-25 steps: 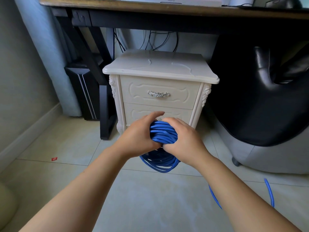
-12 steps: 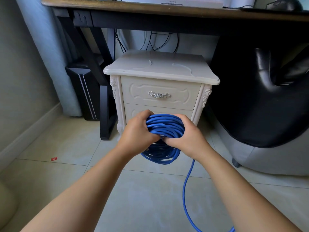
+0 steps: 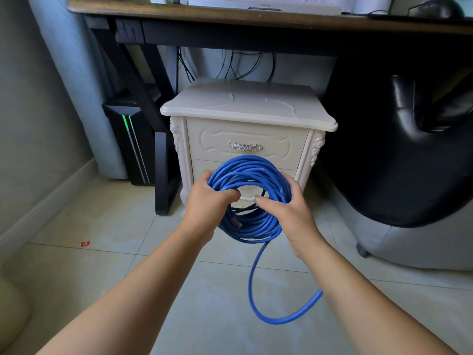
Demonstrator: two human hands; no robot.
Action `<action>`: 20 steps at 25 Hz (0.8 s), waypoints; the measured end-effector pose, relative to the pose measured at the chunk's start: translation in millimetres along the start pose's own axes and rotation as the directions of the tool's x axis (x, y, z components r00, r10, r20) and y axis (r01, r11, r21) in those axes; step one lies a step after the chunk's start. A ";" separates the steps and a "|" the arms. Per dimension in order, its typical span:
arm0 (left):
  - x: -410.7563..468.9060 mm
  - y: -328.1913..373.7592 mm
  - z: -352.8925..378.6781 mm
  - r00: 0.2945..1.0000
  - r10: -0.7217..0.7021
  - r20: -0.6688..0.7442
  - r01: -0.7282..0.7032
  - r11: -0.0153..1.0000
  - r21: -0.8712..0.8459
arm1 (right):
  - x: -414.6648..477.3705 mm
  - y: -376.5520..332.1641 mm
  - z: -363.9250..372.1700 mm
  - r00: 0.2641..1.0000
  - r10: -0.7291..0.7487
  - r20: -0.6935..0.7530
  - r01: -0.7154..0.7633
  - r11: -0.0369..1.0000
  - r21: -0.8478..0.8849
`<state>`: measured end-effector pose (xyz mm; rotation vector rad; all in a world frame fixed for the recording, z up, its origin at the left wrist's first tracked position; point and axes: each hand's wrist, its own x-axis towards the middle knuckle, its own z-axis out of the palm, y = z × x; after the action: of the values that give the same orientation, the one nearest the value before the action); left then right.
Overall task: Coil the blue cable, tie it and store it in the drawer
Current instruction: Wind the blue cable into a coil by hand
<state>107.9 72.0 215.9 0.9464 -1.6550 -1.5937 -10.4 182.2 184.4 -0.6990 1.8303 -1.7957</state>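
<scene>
The blue cable (image 3: 252, 170) is wound into a round coil of several loops, held upright in front of the cream nightstand (image 3: 245, 108). My left hand (image 3: 207, 201) grips the coil's left side, fingers curled through its middle. My right hand (image 3: 289, 211) holds the right side, thumb across the inner loops. A loose tail hangs from the coil's bottom and loops over the floor under my right forearm. A dark connector end lies inside the lower loops. The top drawer (image 3: 245, 143) with its silver handle is shut; the lower drawer is mostly hidden behind the coil.
A dark wooden desk (image 3: 256, 19) spans above the nightstand. A black computer tower (image 3: 133, 144) stands to the left by a black desk leg. A black and grey padded chair (image 3: 409, 149) fills the right. A small red scrap (image 3: 85, 243) lies on the tiled floor.
The coil has turned from bunched between my hands to face-on and opened into a wide ring. My hands have spread apart to its sides, and the loose tail has swung in under my right arm.
</scene>
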 end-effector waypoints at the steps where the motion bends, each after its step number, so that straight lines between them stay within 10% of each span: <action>1: -0.2 -1.0 0.6 0.999 -0.032 -0.007 0.031 0.998 -0.047 | 0.9 1.1 -0.8 1.000 0.016 0.006 -0.016 0.999 0.040; 11: -3.2 2.0 -3.2 0.942 -0.181 0.283 0.176 0.983 0.046 | 5.1 -10.7 -15.7 0.993 0.044 -0.111 -0.039 0.998 0.043; 20: -1.3 1.9 -9.1 0.869 0.180 0.461 -0.414 0.776 0.476 | -2.7 -23.8 -11.9 0.970 -0.140 0.201 0.221 0.854 -0.471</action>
<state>116.2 68.2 218.3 0.5820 -2.5126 -1.1231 -15.5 192.7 208.4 -1.2044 2.1880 -1.3223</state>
